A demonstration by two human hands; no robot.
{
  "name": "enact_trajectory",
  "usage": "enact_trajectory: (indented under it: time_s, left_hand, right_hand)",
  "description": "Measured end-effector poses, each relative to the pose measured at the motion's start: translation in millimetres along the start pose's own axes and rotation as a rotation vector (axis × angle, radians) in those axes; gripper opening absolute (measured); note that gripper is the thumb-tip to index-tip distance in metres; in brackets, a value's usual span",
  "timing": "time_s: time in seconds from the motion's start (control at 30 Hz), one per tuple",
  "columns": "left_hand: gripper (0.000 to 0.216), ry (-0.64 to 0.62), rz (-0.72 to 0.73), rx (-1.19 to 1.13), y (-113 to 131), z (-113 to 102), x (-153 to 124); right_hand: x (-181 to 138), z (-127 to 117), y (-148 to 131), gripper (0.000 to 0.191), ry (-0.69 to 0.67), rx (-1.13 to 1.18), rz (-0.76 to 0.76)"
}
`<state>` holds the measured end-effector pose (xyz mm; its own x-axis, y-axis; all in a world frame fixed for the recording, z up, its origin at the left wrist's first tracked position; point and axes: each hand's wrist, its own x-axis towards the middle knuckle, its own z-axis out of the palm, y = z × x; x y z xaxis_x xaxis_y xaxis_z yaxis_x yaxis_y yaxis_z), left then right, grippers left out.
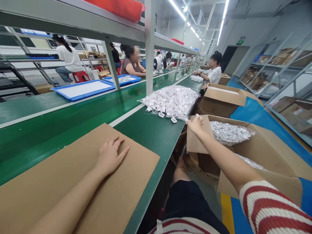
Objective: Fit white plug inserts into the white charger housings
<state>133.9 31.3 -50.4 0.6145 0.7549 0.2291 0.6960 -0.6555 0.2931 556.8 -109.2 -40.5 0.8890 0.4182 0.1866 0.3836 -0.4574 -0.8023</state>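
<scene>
Long green tabletop (151, 133) ran away from me through the assembly hall, under a metal shelf frame and bright strip lights. My left hand (110, 156) lay flat and spread on the brown cardboard sheet (73, 182), palm down, holding nothing; it seemed to pin the sheet so it would not slide on the smooth belt. My right hand (195, 125) reached out over the edge of the tabletop, fingers closed on something small at the rim of the open cardboard box (255, 152); whether that was the box flap or the edge of a plastic bag I could not tell. That box stood on the floor just beside my knee, within easy reach, and held a clear bag of small white parts (229, 132). A second bag of the same white parts (172, 101) sat on the tabletop near that hand, with a few loose pieces (168, 117) spilled just beside it. Farther along, another open box (223, 99) stood by the line, blue trays (83, 89) rested across the belt, and other people sat working well apart from me.
</scene>
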Motion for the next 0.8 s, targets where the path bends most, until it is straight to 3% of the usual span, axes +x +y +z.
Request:
enact_trajectory:
  time_s: [0.13, 0.27, 0.4, 0.5, 0.7, 0.8]
  left_hand:
    - [0.065, -0.001, -0.015, -0.007, -1.0, 1.1, 1.3]
    - [0.063, -0.003, -0.014, -0.010, -1.5, 0.2, 1.3]
    - [0.064, -0.007, -0.028, -0.024, -0.7, -2.2, 0.6]
    - [0.063, -0.005, -0.021, -0.032, -0.5, -2.6, 0.1]
    - [0.062, 0.001, -0.017, -0.031, -0.1, -1.9, -1.3]
    - [0.062, -0.002, -0.017, -0.031, 0.0, -1.3, -1.4]
  right_hand:
    - [26.8, 1.7, 10.2, 0.030, -0.091, 0.073, 0.005]
    - [36.4, 16.4, -10.1, 0.012, -0.095, 0.182, -0.018]
    - [60.2, 14.6, -49.6, 0.014, -0.042, 0.318, -0.032]
    - [66.9, 4.6, -59.0, 0.019, -0.016, 0.389, -0.073]
    - [44.9, 2.7, -15.8, 0.021, -0.022, 0.372, -0.025]
    - [35.6, 8.2, -1.7, 0.036, 0.049, 0.329, -0.013]
